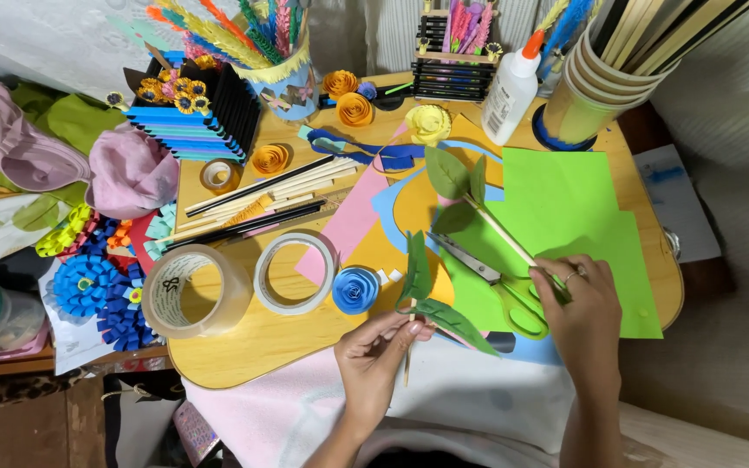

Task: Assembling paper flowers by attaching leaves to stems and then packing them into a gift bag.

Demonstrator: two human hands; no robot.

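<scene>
My left hand (374, 355) pinches a thin wooden stick (408, 347) that carries two dark green paper leaves (426, 295), near the front edge of the wooden table (253, 342). My right hand (578, 303) grips the lower end of a second stick (504, 236) with green leaves (448, 178) at its far end, lying across bright green paper (565, 208). Green-handled scissors (500, 282) lie just left of my right hand. A blue paper rose (354, 289) sits left of the leaves I hold.
Two tape rolls (197, 290) (295, 271) lie at front left. Wooden and black sticks (257, 204), orange (354, 108) and yellow paper roses (427, 122), a glue bottle (511, 91), stacked cups (595, 87), a blue organiser (192, 113) and a pen holder (455, 56) crowd the back.
</scene>
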